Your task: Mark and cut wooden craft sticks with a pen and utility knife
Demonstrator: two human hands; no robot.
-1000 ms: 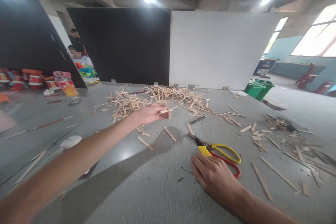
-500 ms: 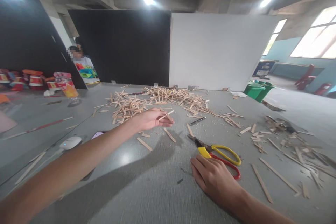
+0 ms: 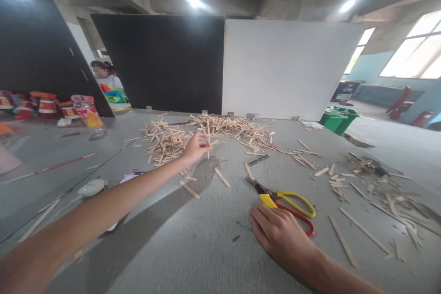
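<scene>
Left hand (image 3: 195, 149) pinching thin pale wooden stick (image 3: 209, 141), near loose heap of sticks (image 3: 230, 125), right hand (image 3: 280, 232) low beside yellow-and-red-handled metal scissors (image 3: 296, 202), grip there cannot be told

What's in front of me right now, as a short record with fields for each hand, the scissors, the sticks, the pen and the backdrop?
Left hand: appears to pinch a thin wooden stick
Right hand: palm down by the scissors; any grip is hidden
Scissors: one yellow handle, one red, lying on the gray table
Wooden stick pile: along the panels, loose pieces scattered nearby
Pen: beyond the scissors' tips
Backdrop: black panel beside a white panel
</scene>
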